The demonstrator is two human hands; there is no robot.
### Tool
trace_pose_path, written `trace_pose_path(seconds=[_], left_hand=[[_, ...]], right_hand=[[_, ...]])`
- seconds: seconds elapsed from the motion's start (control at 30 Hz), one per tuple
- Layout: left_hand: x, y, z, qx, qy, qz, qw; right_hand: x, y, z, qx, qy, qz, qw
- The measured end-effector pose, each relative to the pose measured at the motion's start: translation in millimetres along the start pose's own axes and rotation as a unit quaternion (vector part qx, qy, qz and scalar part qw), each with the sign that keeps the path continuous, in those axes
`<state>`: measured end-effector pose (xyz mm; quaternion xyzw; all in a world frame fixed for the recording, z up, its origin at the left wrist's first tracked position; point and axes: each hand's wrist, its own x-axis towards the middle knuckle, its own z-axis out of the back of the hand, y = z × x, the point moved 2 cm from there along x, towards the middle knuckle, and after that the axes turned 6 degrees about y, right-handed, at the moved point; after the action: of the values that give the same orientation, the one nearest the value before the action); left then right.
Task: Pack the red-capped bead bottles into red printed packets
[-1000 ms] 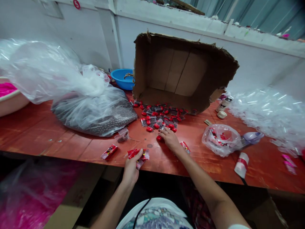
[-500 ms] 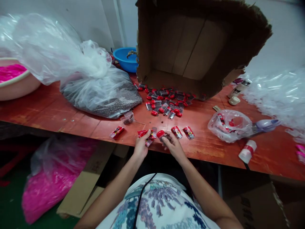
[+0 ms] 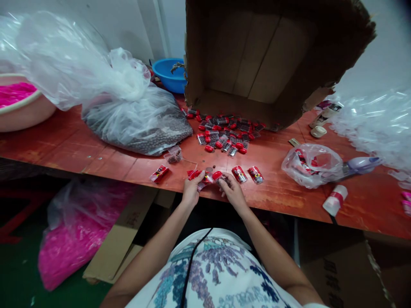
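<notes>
At the table's front edge my left hand (image 3: 192,191) is closed on red printed wrappers (image 3: 194,174), thumb on top. Just beside it, my right hand (image 3: 234,193) grips a small red-capped clear container (image 3: 217,175); my fingers cover most of its body. The red cap points toward the wrappers, and I cannot tell whether they touch. To the right lie two red printed packets (image 3: 239,174), and another red packet (image 3: 159,174) lies to the left. Beyond my hands is a pile of red-capped containers (image 3: 221,143) with dark contents.
A torn cardboard box (image 3: 257,77) opens toward me behind the pile. On the left sits a clear bag of dark beads (image 3: 138,128); a blue basin (image 3: 168,77) stands behind it. A small plastic bag (image 3: 289,175), scissors with a purple handle (image 3: 362,164) and a white roll (image 3: 332,203) are on the right.
My right hand has brought the red-capped container slightly up and closer to the wrappers in my left hand. The whole view has shifted a little.
</notes>
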<state>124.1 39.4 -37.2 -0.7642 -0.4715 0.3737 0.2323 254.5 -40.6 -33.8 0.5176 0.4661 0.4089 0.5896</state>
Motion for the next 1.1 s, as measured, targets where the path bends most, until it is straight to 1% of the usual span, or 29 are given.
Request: trace_pose_path(seconds=[0.17,0.37,0.43,0.53,0.63,0.7,0.77,0.83,0.93,1.0,1.1], left_hand=[[0,-1,0.4,-0.002,-0.006,0.017,1.0],[0,-1,1.1,0.018,0.022,0.015,0.999],[-1,-2,0.5,0.028,0.031,0.022,0.999],[-2,-4,-0.4,0.029,0.028,0.029,0.999],[-3,-5,-1.4,0.028,0.014,0.016,0.999],[-4,-5,-1.8,0.032,0.014,0.014,0.999],[-4,-5,-1.8,0.039,0.03,0.024,0.999],[-5,-5,-1.0,0.047,0.049,0.034,0.997],[-6,-5,1.8,0.058,0.067,0.035,0.995],[-8,-5,3.6,0.069,0.076,0.027,0.994],[-10,-3,4.6,0.078,0.081,0.018,0.994]], right_hand=[[-3,5,-2,-0.027,0.018,0.007,0.999],[-4,5,-1,-0.043,-0.026,0.014,0.999],[-5,5,-1,-0.038,-0.027,0.011,0.999],[-7,6,0,-0.025,-0.002,-0.003,1.0],[-7,8,3,-0.01,0.043,-0.022,0.999],[-6,10,6,-0.009,0.059,-0.027,0.998],[-3,10,8,-0.01,0.052,-0.028,0.998],[-1,9,9,-0.002,0.03,-0.031,0.999],[0,6,6,0.02,0.008,-0.034,0.999],[-2,6,4,0.013,0.009,-0.016,1.0],[-6,12,1,-0.055,0.001,0.059,0.997]])
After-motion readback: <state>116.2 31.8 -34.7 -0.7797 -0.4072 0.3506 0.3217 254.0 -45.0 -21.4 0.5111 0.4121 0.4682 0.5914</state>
